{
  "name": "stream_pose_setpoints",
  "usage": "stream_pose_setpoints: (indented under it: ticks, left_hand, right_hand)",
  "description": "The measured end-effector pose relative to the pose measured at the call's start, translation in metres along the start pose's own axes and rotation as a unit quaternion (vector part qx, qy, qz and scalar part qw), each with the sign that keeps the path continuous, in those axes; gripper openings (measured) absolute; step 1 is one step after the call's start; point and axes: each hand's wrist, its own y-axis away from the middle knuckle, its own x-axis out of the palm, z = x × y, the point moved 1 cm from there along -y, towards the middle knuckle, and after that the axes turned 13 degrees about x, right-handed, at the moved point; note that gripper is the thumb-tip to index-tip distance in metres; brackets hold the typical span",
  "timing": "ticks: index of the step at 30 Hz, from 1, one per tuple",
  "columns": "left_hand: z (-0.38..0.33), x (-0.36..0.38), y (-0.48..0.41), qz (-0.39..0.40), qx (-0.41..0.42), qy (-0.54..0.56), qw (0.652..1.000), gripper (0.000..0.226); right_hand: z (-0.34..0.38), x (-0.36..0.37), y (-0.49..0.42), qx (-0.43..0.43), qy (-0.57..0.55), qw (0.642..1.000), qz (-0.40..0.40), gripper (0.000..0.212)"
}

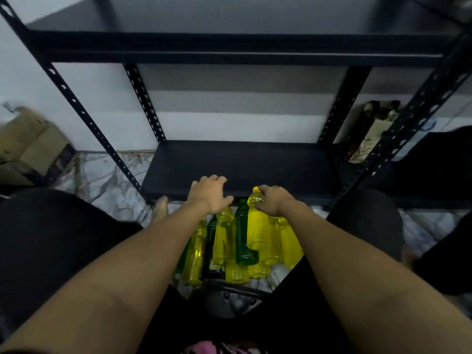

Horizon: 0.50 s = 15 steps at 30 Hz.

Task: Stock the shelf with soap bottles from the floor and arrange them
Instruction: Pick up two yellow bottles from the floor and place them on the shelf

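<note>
Yellow bottle [258,226] is the one in play. The right hand [274,203] has its fingers curled round the shoulder just under the cap. Its long axis runs away from the person, cap end toward the bottom shelf [242,164], which sits straight ahead just past the cap, so I'd guess a short push forward. The left hand [209,192] is spread flat at the shelf's front lip, holding nothing. The other bottles [224,241] are bunched on the floor [107,180] below both hands.

Yellow bottle [223,233] top hidden under left hand [209,192], grip unclear, cardboard box [25,149] cut off left, label [213,267] unreadable
</note>
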Motion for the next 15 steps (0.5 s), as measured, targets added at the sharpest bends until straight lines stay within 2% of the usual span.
stream_pose_setpoints:
  ticks: [7,15]
  left_hand:
    - [0.037,0.029,-0.012,0.048,-0.026,0.032,0.998,0.067]
    - [0.078,0.100,-0.054,0.131,-0.047,0.102,0.985,0.068]
  right_hand:
    - [0.006,0.012,-0.015,0.023,0.002,0.999,0.022,0.072]
    - [-0.008,0.054,-0.074,0.078,-0.024,0.992,0.099,0.077]
